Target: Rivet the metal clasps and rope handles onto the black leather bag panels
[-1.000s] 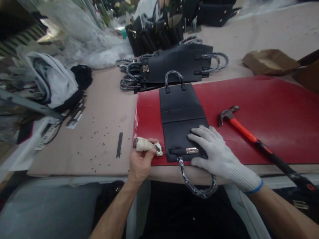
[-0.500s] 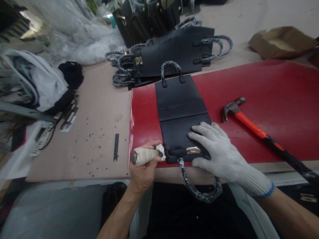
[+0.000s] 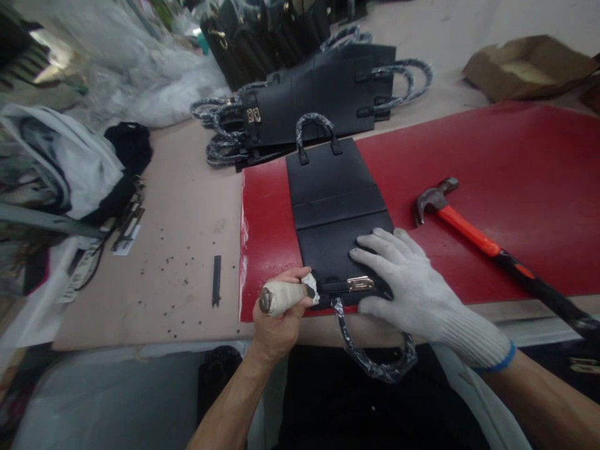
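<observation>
A black bag panel (image 3: 335, 181) with a gold metal plate (image 3: 360, 284) near its front edge lies on the red sheet (image 3: 267, 219). My bare left hand (image 3: 281, 312) grips a tool wrapped in whitish tape (image 3: 285, 297), held at the panel's front left corner. My right hand (image 3: 407, 281), in a white knitted glove, rests with fingers spread on the panel's right side. A plastic-wrapped handle (image 3: 370, 362) hangs over the table's front edge between my hands.
A hammer (image 3: 473, 234) lies on the red sheet at right. Behind are stacked black panels (image 3: 319, 94) and a brown paper container (image 3: 529, 65). A dark strip (image 3: 216, 281) and small black bits lie at left.
My left hand has moved slightly right with the taped tool, closer over the panel's corner. My right hand stays spread on the panel. The whole view has shifted a little.
</observation>
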Demonstrator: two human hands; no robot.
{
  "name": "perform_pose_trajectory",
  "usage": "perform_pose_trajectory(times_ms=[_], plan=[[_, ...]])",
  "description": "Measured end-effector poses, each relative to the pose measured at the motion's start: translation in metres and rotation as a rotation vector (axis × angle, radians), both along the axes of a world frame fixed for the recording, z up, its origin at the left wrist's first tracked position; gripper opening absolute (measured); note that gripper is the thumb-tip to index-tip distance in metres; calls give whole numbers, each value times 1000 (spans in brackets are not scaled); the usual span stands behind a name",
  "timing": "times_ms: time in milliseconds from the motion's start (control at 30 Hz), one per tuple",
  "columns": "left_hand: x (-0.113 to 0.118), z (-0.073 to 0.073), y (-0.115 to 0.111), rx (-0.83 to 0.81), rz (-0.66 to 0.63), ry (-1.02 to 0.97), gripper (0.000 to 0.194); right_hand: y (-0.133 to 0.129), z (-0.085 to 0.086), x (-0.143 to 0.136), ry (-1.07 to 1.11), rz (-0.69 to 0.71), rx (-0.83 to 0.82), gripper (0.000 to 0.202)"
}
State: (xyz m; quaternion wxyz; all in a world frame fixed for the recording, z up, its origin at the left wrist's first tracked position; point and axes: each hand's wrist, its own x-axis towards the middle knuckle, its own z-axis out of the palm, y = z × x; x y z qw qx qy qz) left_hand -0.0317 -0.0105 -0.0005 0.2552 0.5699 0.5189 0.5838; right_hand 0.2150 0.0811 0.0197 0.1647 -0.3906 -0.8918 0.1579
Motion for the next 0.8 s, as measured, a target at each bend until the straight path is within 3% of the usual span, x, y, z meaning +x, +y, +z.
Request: perform_pose_trajectory(times_ms=[400, 800], plan=[[3, -3, -1, 1, 15, 24, 25, 0, -1, 0, 1, 0, 17, 69], [15, -11, -12, 60, 120, 40, 27, 0, -2, 0, 5, -4, 25, 71]])
